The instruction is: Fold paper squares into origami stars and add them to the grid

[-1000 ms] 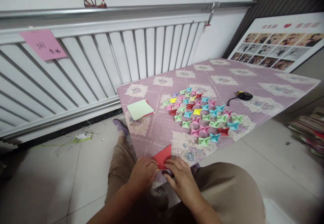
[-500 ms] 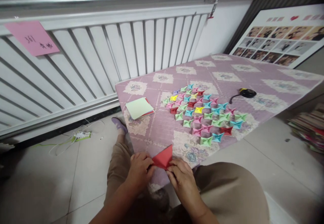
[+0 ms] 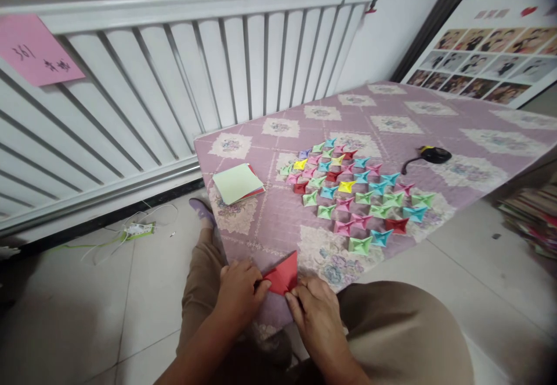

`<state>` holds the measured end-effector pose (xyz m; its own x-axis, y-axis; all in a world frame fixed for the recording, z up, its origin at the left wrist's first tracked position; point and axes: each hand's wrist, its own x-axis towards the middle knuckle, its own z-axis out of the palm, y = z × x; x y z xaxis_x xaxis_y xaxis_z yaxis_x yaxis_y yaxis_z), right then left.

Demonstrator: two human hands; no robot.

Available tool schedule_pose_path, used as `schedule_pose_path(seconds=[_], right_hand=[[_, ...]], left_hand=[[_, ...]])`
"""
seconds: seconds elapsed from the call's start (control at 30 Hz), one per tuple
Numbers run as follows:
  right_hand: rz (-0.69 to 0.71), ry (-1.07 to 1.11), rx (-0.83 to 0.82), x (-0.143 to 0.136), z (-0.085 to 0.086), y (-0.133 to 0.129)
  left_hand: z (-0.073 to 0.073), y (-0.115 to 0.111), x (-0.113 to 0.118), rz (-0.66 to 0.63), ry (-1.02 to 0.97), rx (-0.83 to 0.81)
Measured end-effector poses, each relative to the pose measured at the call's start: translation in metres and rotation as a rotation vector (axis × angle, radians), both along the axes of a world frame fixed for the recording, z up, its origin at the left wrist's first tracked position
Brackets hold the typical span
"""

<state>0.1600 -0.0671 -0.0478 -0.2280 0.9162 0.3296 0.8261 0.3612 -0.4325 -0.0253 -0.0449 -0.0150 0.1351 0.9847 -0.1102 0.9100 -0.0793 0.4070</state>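
Observation:
A folded piece of red paper (image 3: 284, 273) lies near the table's front corner, one point facing away from me. My left hand (image 3: 242, 287) pinches its left end between thumb and fingers. At its lower right edge, my right hand (image 3: 314, 302) grips it with thumb and bent fingers. Several small folded paper shapes (image 3: 346, 187) in green, pink, blue, red and yellow stand in slanting rows beyond my hands. To their left is a stack of square paper sheets (image 3: 238, 184), pale green on top.
The table (image 3: 278, 222) has a purple flowered cloth. A black object with a cord (image 3: 435, 155) lies on its right part. Behind stands a white radiator (image 3: 243, 66). A power strip (image 3: 138, 231) with cables is on the floor at left, a paper pile (image 3: 533, 217) at right.
The view has tilted down slightly, and the glasses have left it. The red paper's left part now shows a fold opened out beside my left thumb. Both hands keep hold of it.

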Motion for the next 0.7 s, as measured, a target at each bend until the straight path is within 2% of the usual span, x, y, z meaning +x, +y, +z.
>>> schedule_pose_path(seconds=[0.27,0.5,0.7], right_hand=[[-0.069,-0.084,-0.026,-0.005,0.006,0.004],[-0.116,-0.116,-0.15,-0.006,0.012,0.006],[-0.13,-0.125,-0.188,-0.008,0.014,0.009]], left_hand=[[0.005,0.006,0.0,-0.004,0.049,-0.074],[0.007,0.008,0.0,-0.026,0.095,-0.094],[0.006,0.012,0.0,-0.033,0.105,-0.094]])
